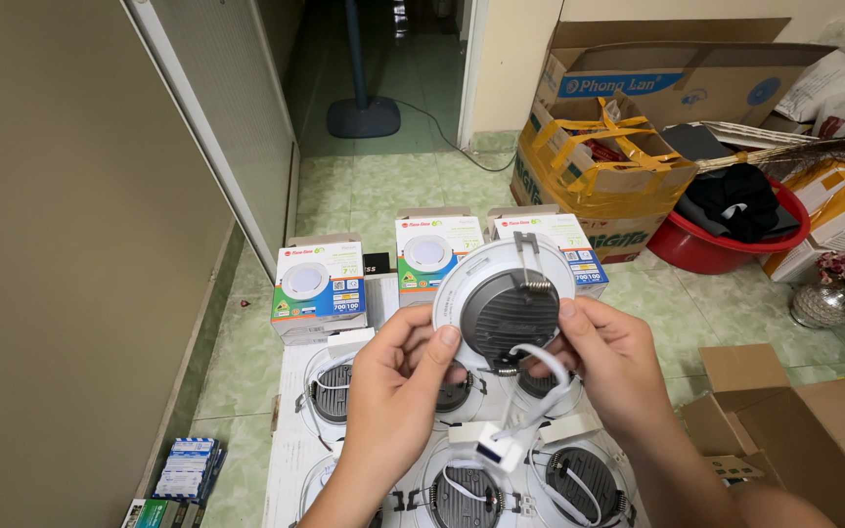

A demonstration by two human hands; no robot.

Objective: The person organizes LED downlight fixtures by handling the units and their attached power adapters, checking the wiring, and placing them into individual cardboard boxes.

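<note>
Both hands are holding a round recessed downlight (503,298) up above the floor, back side facing the camera. The left hand (393,386) is pinching the lower left rim, fingers (439,344) clamped on it; the right hand (610,364) is gripping the right edge, fingers (571,315) also clamped on the lamp, near the lower spring clip. A white cable (545,376) is looping down from the lamp to a white driver box (497,448), which is dangling just over more downlights (466,489) lying on a flat white carton (290,445). Risk, as judged: the driver is hanging free, so its weight may be tugging the cable joint, or swinging into the lamps below. The upper spring clip (528,256) is standing upright and may be snapping back on a finger. Three retail boxes (320,284) are standing just behind, close enough to be getting knocked over.
</note>
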